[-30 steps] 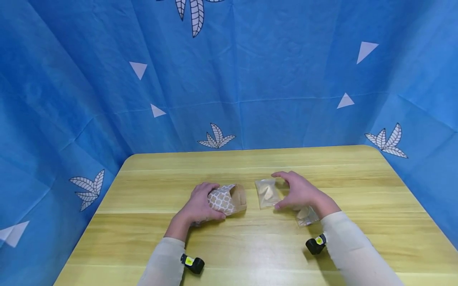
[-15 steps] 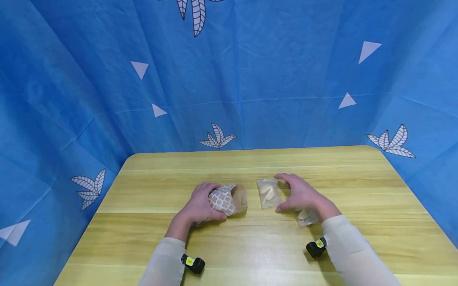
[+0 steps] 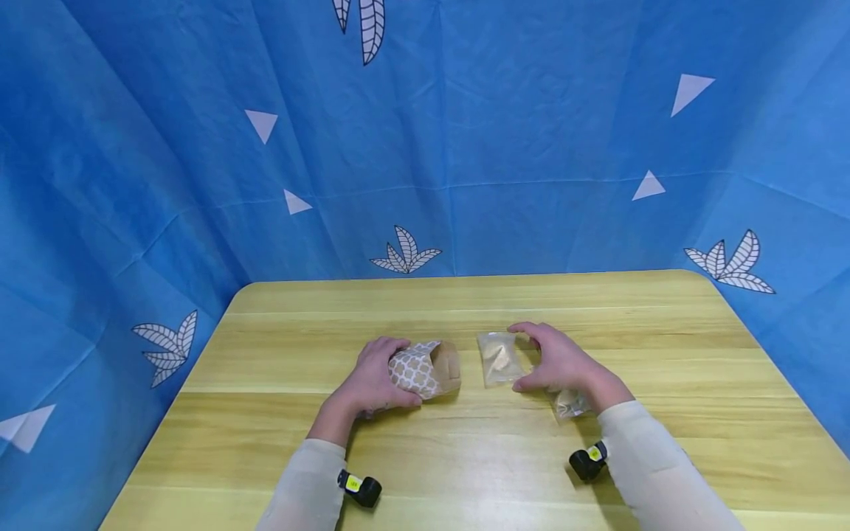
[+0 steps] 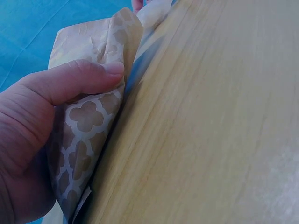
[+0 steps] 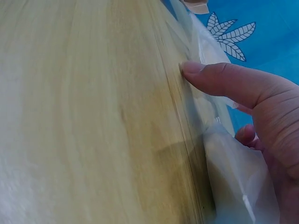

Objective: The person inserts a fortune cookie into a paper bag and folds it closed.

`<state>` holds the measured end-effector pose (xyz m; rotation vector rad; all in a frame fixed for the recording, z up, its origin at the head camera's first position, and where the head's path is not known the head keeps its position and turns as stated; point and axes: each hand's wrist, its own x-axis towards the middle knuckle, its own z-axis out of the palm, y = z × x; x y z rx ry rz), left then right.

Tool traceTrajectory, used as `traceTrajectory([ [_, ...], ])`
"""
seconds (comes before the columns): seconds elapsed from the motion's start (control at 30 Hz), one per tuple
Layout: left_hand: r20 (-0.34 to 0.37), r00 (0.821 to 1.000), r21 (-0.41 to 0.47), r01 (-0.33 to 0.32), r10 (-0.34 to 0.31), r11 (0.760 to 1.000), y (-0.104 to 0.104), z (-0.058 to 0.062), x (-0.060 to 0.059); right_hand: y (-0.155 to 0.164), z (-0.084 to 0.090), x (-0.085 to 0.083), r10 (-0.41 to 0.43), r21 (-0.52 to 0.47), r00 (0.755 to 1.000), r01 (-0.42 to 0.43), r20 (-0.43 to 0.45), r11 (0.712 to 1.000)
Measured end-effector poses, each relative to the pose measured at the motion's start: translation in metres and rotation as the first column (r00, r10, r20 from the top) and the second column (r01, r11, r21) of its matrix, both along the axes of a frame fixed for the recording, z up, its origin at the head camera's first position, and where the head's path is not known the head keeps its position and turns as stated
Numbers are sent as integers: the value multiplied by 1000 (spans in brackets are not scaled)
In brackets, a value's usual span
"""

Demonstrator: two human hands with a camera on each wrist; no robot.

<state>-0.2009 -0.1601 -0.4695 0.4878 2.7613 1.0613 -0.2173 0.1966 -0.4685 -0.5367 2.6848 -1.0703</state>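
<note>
On the wooden table (image 3: 279, 442), the left hand (image 3: 372, 380) lay curled round a patterned paper bag (image 3: 425, 369), thumb pressed over the quatrefoil print as the left wrist view showed (image 4: 86, 116), so the bag was grasped and kept on its side with its brown mouth turned toward the packets. Judging by that pose, the step in hand looked like holding the bag open while a packet was being taken up; the next move would call for a firmer pinch on that packet and a level slide toward the bag's mouth. Just right of the bag lay 1 clear plastic packet (image 3: 498, 359) with something pale inside, flat on the table and apart from the bag. The right hand (image 3: 561, 361) arched over the packet's right edge, thumb tip and forefinger at its border; the right wrist view showed the thumb (image 5: 219, 79) pressed down at the film's edge, though whether the fingers truly pinched the packet could not be told. A 2nd clear packet (image 3: 571, 404), further right of the bag, lay partly under the right wrist. The bag looked thin, creased and light; the packets glossy and slippery.
</note>
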Motion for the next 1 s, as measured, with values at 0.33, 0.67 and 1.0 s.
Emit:
traceTrajectory([
  [0.33,6,1000,-2,-18,18,1000,0,-1,1,-1,-1,0,-9,-16,1000,9,9,1000],
  [0.67,7,1000,-7,-19,19,1000,1,-2,1,1,0,1,-23,-44,999,25,39,999],
  [1.0,4,1000,-12,-20,20,1000,0,-2,1,-6,12,3,3,-73,1000,-5,-24,997],
])
